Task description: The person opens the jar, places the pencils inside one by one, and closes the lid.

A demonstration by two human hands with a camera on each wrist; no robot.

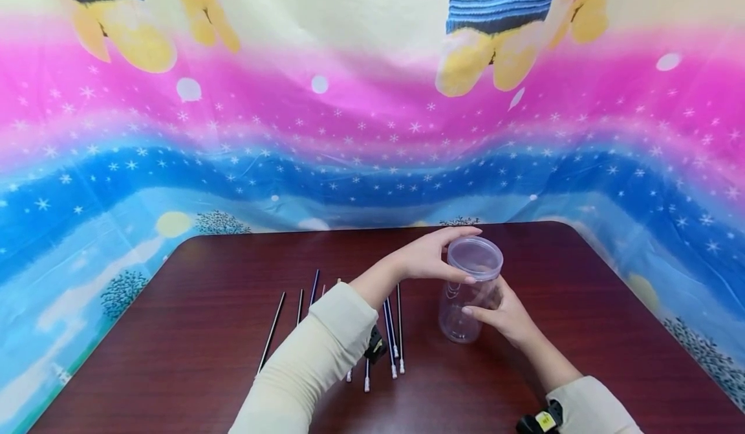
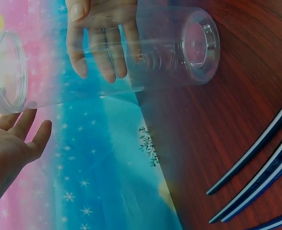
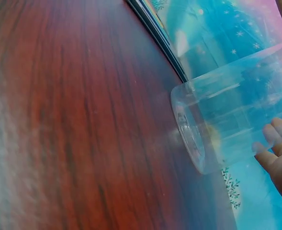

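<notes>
A clear plastic jar (image 1: 462,314) with a round see-through lid (image 1: 475,257) stands upright or nearly so, right of the table's middle. Whether its base touches the table, I cannot tell. My left hand (image 1: 431,256) holds the lid from the left, thumb in front and fingers round the back. Lower down, my right hand (image 1: 507,311) grips the jar's body from the right. Through the clear wall in the left wrist view, the fingers of the right hand (image 2: 105,36) show. The right wrist view shows the jar's base (image 3: 191,132) and fingertips against its side.
Several thin dark pencils (image 1: 272,330) with pale ends lie on the brown table (image 1: 192,317), partly hidden under the left forearm. More pencils (image 2: 255,163) show beside the jar in the left wrist view. A printed cloth (image 1: 361,123) hangs behind the table.
</notes>
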